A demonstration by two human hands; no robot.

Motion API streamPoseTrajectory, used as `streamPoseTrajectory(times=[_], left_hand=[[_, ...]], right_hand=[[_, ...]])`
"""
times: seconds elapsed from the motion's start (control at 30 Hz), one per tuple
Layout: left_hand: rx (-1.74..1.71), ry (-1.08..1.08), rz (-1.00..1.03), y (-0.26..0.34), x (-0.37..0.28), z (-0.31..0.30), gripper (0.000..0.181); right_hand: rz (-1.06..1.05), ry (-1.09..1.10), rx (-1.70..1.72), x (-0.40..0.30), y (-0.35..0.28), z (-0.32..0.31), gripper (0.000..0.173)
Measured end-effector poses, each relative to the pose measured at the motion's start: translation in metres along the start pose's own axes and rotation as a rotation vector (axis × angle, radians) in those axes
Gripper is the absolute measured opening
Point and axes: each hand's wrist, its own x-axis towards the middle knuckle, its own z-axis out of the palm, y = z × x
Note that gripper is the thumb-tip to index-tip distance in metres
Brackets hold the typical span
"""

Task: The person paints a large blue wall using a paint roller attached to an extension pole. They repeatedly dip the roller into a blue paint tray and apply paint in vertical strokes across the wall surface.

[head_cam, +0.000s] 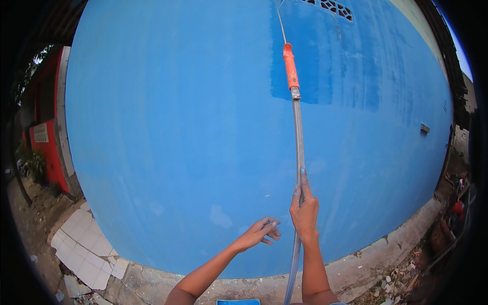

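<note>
My right hand [305, 215] grips a long grey metal pole [299, 133], its index finger stretched along the shaft. An orange paint roller handle [291, 66] is fixed to the pole's upper end, and its thin wire frame [281, 26] runs up out of the picture, so the roller itself is hidden. My left hand [264, 230] hangs free beside the pole, fingers loosely bent and holding nothing. Before me stands a light blue wall [171, 133]. A darker blue painted patch [309, 68] covers its upper right part, with a straight left edge.
A tray of blue paint [238, 302] shows at the bottom edge. Vent blocks [331, 7] pierce the wall above. A small box [425, 128] juts out at right. Broken white tiles [82, 244] lie at left, rubble [396, 280] at lower right, along a concrete ledge [354, 267].
</note>
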Motion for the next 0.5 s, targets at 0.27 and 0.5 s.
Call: streamPoseTrajectory(times=[0.27,0.5], left_hand=[[0.006,0.018,-0.044,-0.015,0.001,-0.013,0.043],[-0.017,-0.056,-0.016,-0.01,-0.005,-0.011,0.04]], right_hand=[[0.016,0.014,0.037,-0.015,0.002,-0.003,0.054],[-0.02,0.057,0.013,0.02,-0.025,0.004,0.054]])
